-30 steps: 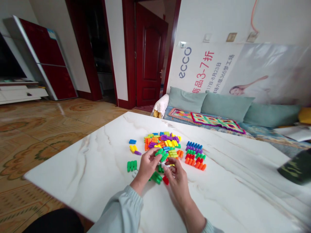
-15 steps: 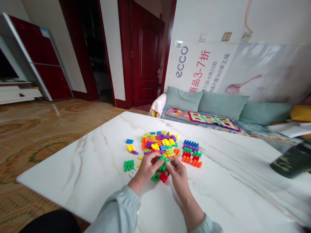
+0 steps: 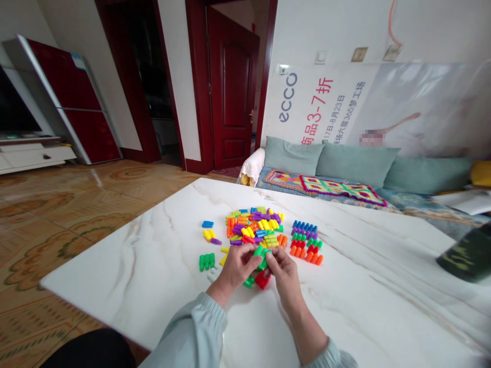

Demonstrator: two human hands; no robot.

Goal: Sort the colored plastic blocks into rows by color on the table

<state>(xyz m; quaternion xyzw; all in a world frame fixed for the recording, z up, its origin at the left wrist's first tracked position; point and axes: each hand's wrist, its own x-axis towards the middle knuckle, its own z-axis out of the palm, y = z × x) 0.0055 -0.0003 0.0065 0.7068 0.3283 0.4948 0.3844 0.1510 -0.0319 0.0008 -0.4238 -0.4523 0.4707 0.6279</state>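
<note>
My left hand [image 3: 237, 268] and my right hand [image 3: 284, 273] meet over the table, both pinching green plastic pieces [image 3: 261, 255] between thumbs and fingers. Just below the hands lie a red piece [image 3: 263, 280] and another green piece [image 3: 249, 281]. Beyond them spreads a mixed pile of colourful pieces [image 3: 255, 225]. To its right, joined pieces stand in rows of blue [image 3: 305, 226], purple, green, red and orange [image 3: 306, 254]. Left of my left hand is a green block of joined pieces [image 3: 207, 261], with a whitish piece [image 3: 213, 275] close by.
The white marble-patterned table [image 3: 153, 276] fills the foreground. A small blue piece [image 3: 207, 224] and yellow and purple pieces [image 3: 211, 236] lie left of the pile. A dark camouflage-patterned object [image 3: 466, 255] is at the right. Behind stands a sofa with green cushions [image 3: 353, 163].
The view has shifted slightly, so the table and pieces appear a little further right. Both hands still hold the green pieces, which have tilted slightly.
</note>
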